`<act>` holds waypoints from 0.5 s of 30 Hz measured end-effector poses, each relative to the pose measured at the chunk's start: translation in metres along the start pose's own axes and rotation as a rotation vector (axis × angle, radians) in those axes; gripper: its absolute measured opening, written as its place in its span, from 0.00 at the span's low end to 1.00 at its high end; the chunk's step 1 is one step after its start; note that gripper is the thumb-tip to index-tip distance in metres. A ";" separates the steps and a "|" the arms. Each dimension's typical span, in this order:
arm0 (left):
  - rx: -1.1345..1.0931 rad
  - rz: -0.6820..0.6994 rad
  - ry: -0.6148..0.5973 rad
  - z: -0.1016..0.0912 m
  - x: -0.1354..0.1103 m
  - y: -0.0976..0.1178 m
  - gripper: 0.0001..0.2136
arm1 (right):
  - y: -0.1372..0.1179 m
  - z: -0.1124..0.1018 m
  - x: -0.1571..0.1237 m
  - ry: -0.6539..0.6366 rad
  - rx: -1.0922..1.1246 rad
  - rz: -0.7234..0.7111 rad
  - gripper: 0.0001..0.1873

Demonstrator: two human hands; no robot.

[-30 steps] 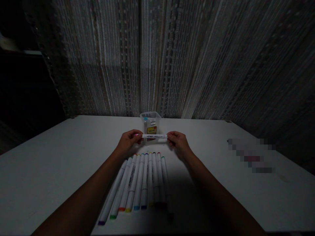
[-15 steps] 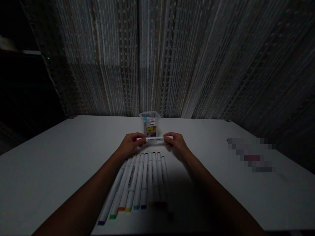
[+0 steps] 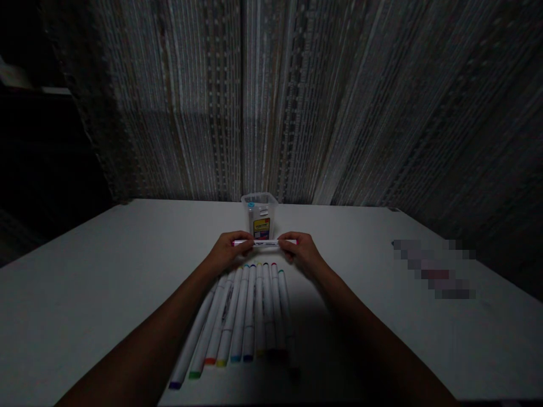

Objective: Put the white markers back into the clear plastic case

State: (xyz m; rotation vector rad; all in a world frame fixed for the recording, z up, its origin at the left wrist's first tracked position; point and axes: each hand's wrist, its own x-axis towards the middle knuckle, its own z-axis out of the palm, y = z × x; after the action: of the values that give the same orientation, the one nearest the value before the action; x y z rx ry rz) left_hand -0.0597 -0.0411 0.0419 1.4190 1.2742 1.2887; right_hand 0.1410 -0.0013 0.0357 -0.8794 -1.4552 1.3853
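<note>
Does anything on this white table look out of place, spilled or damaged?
A blocky, pixelated, mostly grey patch on the right of the white table looks odd, hiding whatever lies there. No spill or damage shows in this dim light; the long white markers with coloured ends just lie slightly fanned.

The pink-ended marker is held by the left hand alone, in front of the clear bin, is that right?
Not alone: the head view shows the left hand and right hand both holding the marker in front of the clear bin.
</note>
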 end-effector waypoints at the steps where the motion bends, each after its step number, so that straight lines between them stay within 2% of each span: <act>1: 0.010 -0.004 -0.012 0.001 -0.001 0.000 0.19 | 0.000 0.001 0.000 -0.007 -0.015 0.004 0.14; 9: -0.003 0.015 0.035 -0.003 0.000 0.003 0.20 | 0.001 -0.001 0.003 0.037 0.010 -0.015 0.13; 15: -0.035 0.084 0.078 -0.008 0.003 0.000 0.18 | -0.002 -0.003 0.003 0.079 0.052 -0.032 0.11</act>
State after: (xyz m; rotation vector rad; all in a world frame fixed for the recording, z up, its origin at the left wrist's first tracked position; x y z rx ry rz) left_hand -0.0675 -0.0389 0.0439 1.4228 1.2490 1.4283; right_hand 0.1430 0.0024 0.0381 -0.8648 -1.3625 1.3439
